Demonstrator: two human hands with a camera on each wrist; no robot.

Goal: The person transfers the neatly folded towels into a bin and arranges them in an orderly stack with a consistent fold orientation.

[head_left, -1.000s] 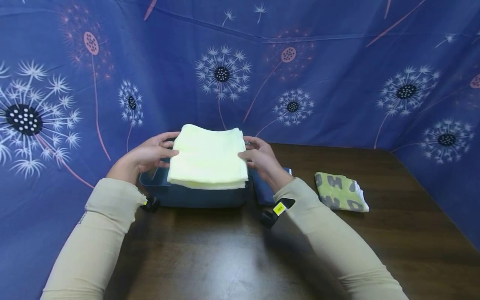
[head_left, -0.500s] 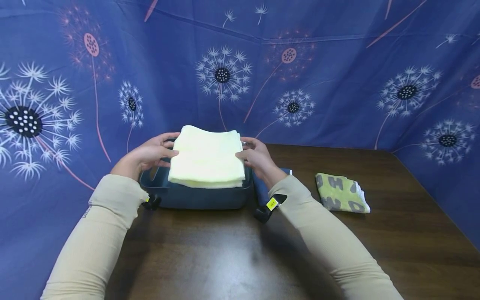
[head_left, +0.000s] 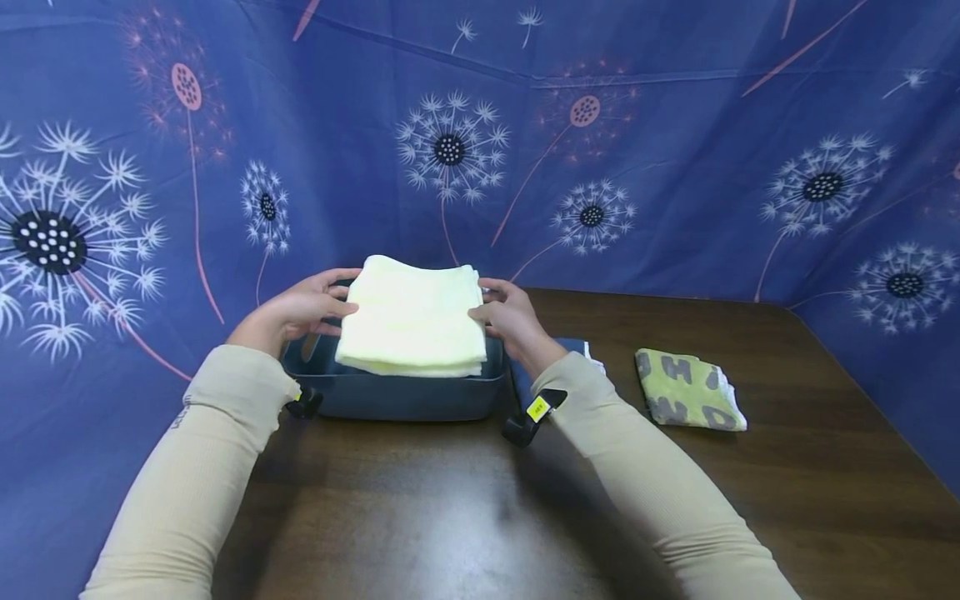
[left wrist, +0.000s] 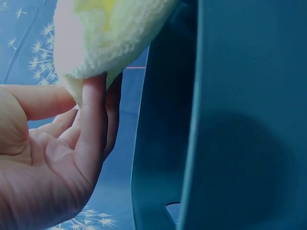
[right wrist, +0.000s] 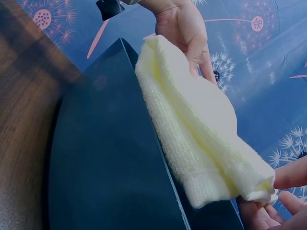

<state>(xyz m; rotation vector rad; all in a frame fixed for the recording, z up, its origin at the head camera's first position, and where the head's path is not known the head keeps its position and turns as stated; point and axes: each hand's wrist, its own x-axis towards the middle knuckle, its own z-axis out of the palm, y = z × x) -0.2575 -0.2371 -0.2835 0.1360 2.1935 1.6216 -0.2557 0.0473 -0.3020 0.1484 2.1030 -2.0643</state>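
A folded pale yellow towel (head_left: 414, 315) is held up between both hands over a dark blue bin (head_left: 405, 398). My left hand (head_left: 307, 307) pinches its left edge, thumb on top and fingers beneath. The right hand (head_left: 513, 317) grips the opposite edge the same way. In the left wrist view, the towel (left wrist: 110, 38) hangs from thumb and fingers beside the bin wall (left wrist: 249, 96). Seen from the right wrist, the towel's layered folds (right wrist: 192, 129) face the camera just above the bin's rim. The towel hides most of the bin's inside.
A dark blue folded cloth (head_left: 573, 346) lies right of the bin, partly behind the right wrist. Farther right on the brown wooden table (head_left: 420, 500) rests a folded green towel (head_left: 686, 390) with grey letters. A blue dandelion-print curtain (head_left: 510, 50) hangs behind and along both sides.
The right hand has shifted slightly left and the towel has come down a little, so more of the bin's right end shows. The left hand has stayed nearly in place.
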